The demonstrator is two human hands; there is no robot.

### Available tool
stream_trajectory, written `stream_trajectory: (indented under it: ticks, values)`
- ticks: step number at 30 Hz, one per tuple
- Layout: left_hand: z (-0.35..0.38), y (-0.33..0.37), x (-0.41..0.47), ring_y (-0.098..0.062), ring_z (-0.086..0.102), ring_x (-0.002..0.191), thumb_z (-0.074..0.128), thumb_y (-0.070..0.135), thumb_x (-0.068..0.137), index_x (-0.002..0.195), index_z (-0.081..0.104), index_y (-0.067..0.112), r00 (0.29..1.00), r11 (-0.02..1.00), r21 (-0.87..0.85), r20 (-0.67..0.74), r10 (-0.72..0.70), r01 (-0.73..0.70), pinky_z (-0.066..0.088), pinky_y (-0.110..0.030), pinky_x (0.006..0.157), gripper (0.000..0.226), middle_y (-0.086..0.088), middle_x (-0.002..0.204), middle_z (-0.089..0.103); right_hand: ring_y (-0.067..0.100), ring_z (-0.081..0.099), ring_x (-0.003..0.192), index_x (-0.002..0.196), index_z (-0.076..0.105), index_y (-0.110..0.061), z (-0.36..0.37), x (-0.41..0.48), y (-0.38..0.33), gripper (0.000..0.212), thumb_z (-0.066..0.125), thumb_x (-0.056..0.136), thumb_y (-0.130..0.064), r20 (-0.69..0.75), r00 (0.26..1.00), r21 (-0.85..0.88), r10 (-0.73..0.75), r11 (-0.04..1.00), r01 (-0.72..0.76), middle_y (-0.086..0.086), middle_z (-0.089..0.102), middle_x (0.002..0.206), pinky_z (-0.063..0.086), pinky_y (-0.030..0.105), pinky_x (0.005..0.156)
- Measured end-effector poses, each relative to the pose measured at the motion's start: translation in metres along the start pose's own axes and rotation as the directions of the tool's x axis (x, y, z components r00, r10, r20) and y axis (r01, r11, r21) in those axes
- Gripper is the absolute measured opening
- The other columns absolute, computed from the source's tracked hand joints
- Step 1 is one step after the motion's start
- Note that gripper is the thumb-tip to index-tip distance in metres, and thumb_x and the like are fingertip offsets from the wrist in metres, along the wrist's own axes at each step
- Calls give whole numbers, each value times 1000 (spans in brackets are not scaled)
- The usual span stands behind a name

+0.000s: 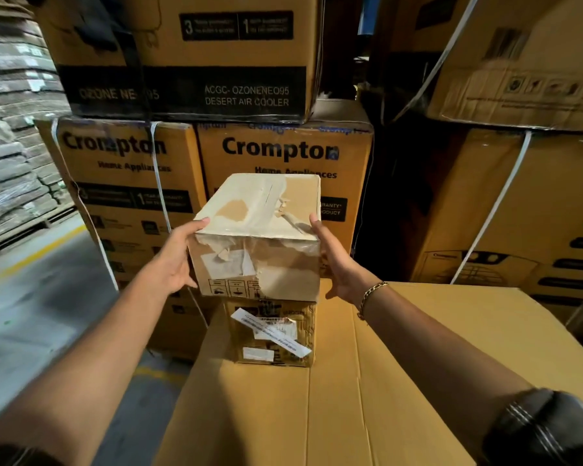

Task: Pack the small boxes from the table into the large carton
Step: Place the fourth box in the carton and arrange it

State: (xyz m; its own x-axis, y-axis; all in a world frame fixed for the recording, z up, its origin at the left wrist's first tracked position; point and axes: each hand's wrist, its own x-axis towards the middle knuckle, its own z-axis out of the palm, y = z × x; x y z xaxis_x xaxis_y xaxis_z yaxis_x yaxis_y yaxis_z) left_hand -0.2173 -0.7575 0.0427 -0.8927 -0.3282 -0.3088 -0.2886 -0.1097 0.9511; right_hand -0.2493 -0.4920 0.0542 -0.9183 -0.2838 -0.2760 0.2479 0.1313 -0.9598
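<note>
A small brown box with torn clear tape and white labels is held between both hands in the middle of the view. My left hand presses its left side, thumb hooked over the top edge. My right hand, with a chain bracelet on the wrist, presses the right side with straight fingers. Right under the held box stands a second small box with white stickers; whether the two touch I cannot tell. It rests on the flat yellow-brown top of a large carton that fills the lower right.
Tall stacks of strapped appliance cartons form a wall straight ahead and to the right. Flattened cardboard is piled on pallets at the left. Grey floor with a yellow line runs along the left side.
</note>
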Motion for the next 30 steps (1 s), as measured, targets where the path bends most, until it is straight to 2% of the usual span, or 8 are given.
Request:
stream_trajectory:
  ticks: [2, 5, 7, 11, 13, 17, 23, 30]
  values:
    - [0, -1, -4, -43, 57, 114, 50, 72, 81, 112, 67, 31, 999, 999, -39, 25, -24, 25, 27, -76, 100, 54, -13, 120, 68, 32, 50, 123, 102, 54, -40, 3, 0, 2, 38, 42, 90, -74, 8, 1000, 52, 30, 998, -31, 7, 54, 134, 32, 58, 102]
    - [-5, -9, -10, -50, 45, 127, 41, 93, 69, 107, 68, 36, 996, 992, -103, 57, -70, 76, 7, -83, 101, 73, -16, 132, 61, 14, 51, 81, 97, 54, -36, 7, -1, 4, 38, 42, 91, -72, 20, 999, 85, 39, 996, -41, 3, 58, 106, 37, 45, 73]
    - [-7, -15, -12, -52, 37, 134, 43, 100, 56, 112, 67, 39, 994, 987, -127, 59, -92, 99, 3, -84, 102, 86, -17, 140, 55, 9, 48, 73, 91, 53, -37, 8, -5, 3, 33, 40, 95, -68, 3, 999, 94, 38, 995, -38, -4, 57, 88, 35, 39, 65]
    - [-1, -16, -10, -44, 54, 118, 43, 85, 72, 118, 66, 29, 998, 994, -95, -13, -54, 52, 34, -67, 99, 77, -20, 127, 65, 15, 56, 80, 96, 60, -33, 8, 0, 5, 35, 47, 93, -66, -10, 999, 111, 44, 993, -43, -1, 65, 90, 40, 32, 62]
    - [2, -11, -9, -41, 58, 111, 42, 73, 81, 121, 66, 21, 999, 996, -87, 2, -32, 32, 42, -55, 91, 70, -21, 122, 67, 25, 62, 95, 106, 65, -22, 7, -1, 1, 49, 57, 82, -65, -21, 997, 105, 70, 992, -67, 8, 71, 101, 49, 39, 78]
    - [9, 4, -18, -39, 58, 110, 48, 56, 80, 128, 60, 13, 998, 998, -66, 60, -15, 19, 35, -56, 103, 66, -23, 128, 65, 31, 60, 98, 95, 61, -17, -10, -1, -13, 42, 61, 75, -53, -25, 992, 113, 120, 987, -116, 9, 68, 88, 42, 53, 97]
    - [51, 18, -45, -33, 69, 95, 57, 56, 87, 108, 69, 19, 989, 994, -45, 104, 103, -99, 50, -40, 78, 45, -15, 108, 75, 29, 67, 92, 105, 67, -17, -51, -21, -25, 46, 70, 78, -55, -20, 998, 137, 59, 989, -55, 7, 73, 87, 49, 51, 96]
    - [131, 25, -119, -21, 67, 96, 64, 49, 85, 108, 70, 28, 949, 953, -106, 116, 294, -283, 45, -36, 79, 33, -1, 101, 75, 23, 66, 83, 108, 70, -22, -137, -84, -18, 33, 64, 86, -46, -118, 982, 181, -149, 969, 169, 3, 72, 87, 51, 46, 86]
